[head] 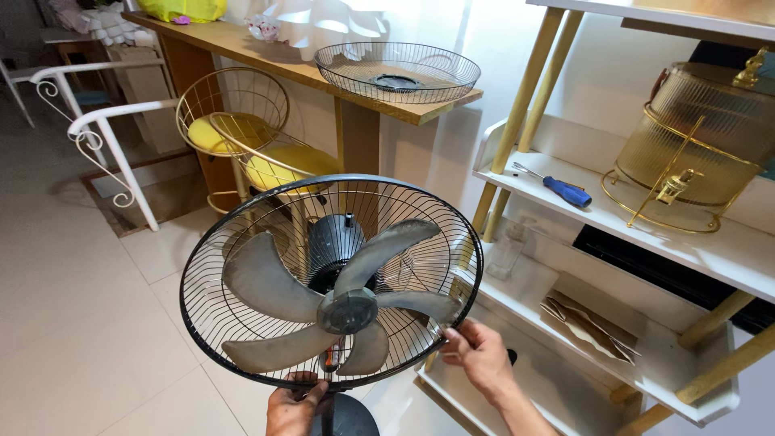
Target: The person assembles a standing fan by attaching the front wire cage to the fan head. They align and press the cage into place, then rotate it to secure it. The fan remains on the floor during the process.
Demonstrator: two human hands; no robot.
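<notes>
Head view: hands on black fan guard

Being cut off by the lower picture edge: the left hand at the wrist, the right hand partway along the forearm, and the round dark fan base. Being screened behind the grey plastic five-blade propeller and black wire rear guard: most of the dark ribbed motor housing. Running out of the right edge: the ribbed gold-framed drinks dispenser. Staying too small and faint to make out: the clear glass bottle on the white shelf.
</notes>
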